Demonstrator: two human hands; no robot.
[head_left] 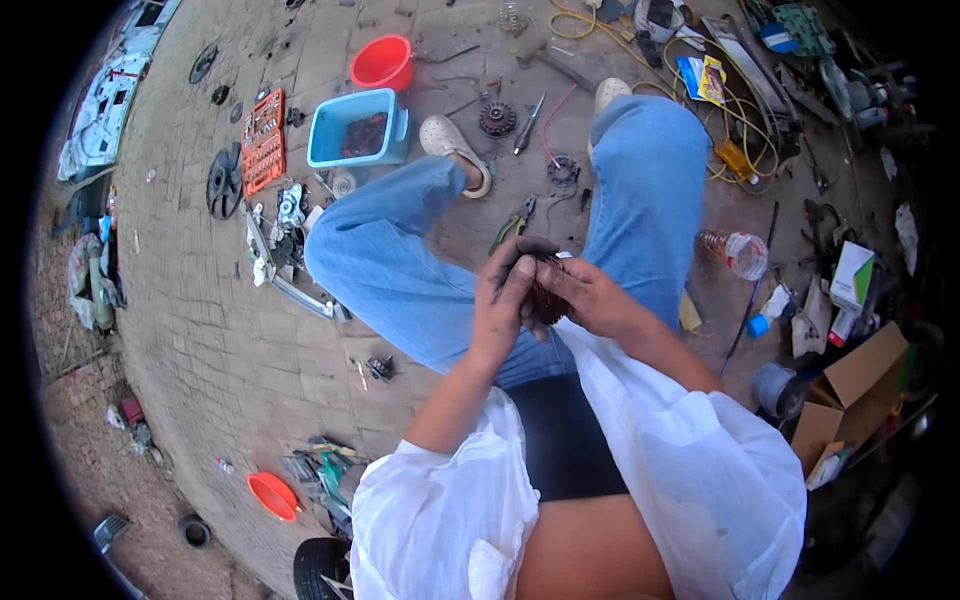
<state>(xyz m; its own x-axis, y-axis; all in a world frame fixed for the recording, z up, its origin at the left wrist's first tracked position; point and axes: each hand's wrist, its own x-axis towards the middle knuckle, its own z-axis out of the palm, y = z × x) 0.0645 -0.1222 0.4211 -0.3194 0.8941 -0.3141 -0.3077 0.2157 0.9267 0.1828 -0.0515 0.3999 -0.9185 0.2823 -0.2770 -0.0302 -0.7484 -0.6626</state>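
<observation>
Head view, looking down at a seated person's lap and the paving about it.

Left hand [501, 290]: fingers curled, thumb bent in, closed on one side of a wire bundle; fingers smudged black. Right hand [590, 292]: thumb and fingers pinched together on the other side of the same piece. Wire bundle [547, 304]: dark reddish-brown, strands showing at its lower end, held between the two hands above the lap; partly hidden by the fingers.

Pliers [513, 222]: one pair, on the paving just beyond the hands. Coil ring [497, 118]: dark, round, lying near the left shoe. Screwdriver [530, 124]: one, just right of the ring. Blue tub [397, 146]: rectangular, dark reddish-brown pieces inside. Red basin [381, 63]: round, just beyond the tub. Tool case [264, 142]: orange, open, left of the tub. Plastic bottle [745, 255]: clear, lying right of the right knee. Spool [778, 390]: grey, beside a carton. Carton [866, 372]: brown cardboard, flaps open, at far right.
</observation>
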